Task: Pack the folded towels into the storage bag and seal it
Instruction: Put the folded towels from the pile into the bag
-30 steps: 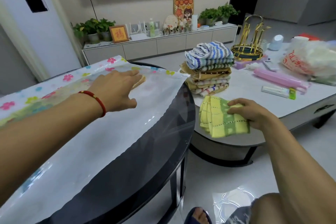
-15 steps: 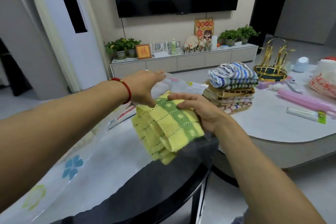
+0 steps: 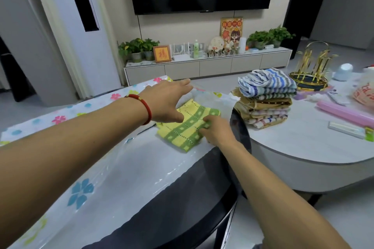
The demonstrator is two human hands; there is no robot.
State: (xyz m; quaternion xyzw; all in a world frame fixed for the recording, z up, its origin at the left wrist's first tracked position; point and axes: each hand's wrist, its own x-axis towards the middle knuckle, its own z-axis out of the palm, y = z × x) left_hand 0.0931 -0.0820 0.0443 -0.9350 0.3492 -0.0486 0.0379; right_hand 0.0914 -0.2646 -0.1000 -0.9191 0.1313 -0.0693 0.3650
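- Nearest to the camera, the storage bag [image 3: 113, 170] lies flat on the dark round surface [image 3: 182, 204]. It is clear plastic with printed flowers, and its mouth seems to be at the far right end, near the hands.
- The right hand [image 3: 217, 130] is at the near right corner of the yellow-green towel [image 3: 187, 127]. Its grip is closed: the fingers are curled on the edge of the towel and pinch it.
- The towel is folded and lies at the bag's far end. Its far part looks to be under the clear plastic, its near part still outside; I cannot tell exactly how deep it is in.
- The left hand [image 3: 168, 101], with a red bracelet [image 3: 144, 109] on the wrist, reaches over the towel. Its fingers are stretched out and hold nothing firmly; they seem to lift or press the upper layer of the bag at the mouth, but the contact is not clear.
- I judge that the step in hand is to slide one towel into the bag, early in the task.
- The next move asks to keep the mouth open with the left hand and push the towel flat and deeper, without unfolding it.
- Farther right, on the pale surface [image 3: 303, 147], the towel stack [image 3: 265, 99] waits, well apart from the bag. It has still many towels, so the sealing is not near.
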